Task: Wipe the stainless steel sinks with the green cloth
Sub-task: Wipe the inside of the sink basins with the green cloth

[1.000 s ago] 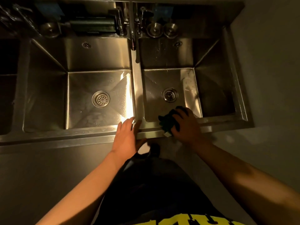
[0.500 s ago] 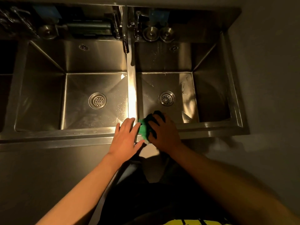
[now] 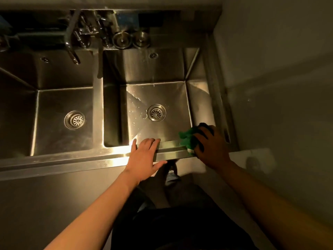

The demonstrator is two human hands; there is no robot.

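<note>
While both forearms reach in from the bottom of the frame, the hands sit on the front rim (image 3: 171, 153) of the sink unit. Left hand (image 3: 144, 157): flat, palm down, fingers spread and loosely extended, holding nothing; fingertips (image 3: 150, 140) just cross the rim's inner edge at the near side of the right sink (image 3: 162, 98). Right hand (image 3: 210, 147): grip pressed down on the green cloth (image 3: 187, 138), fingers curled over the top of it. Cloth is bunched, sitting at the near-right corner of the right sink, half on the rim, half hanging over the inner edge. Its left part sticks out from under the hand; the rest is covered. Hands are apart, bare rim between them.

Beyond the hands: right sink floor has water streaks and droplets left of its drain (image 3: 156, 112). A bright glare patch sits on the rim at the near-left corner of that basin. A divider separates it from the left sink (image 3: 63, 105), which has its own drain (image 3: 74, 120) and looks dry, though the light is low there, so not certain.

Far edge: faucet hardware (image 3: 86, 31) over the divider area, spout (image 3: 72, 53) angled toward the left sink. Two round metal strainer-like pieces (image 3: 131, 39) stand side by side on the back ledge behind the right sink. Wall (image 3: 270, 69) runs close along the unit's right side.
</note>
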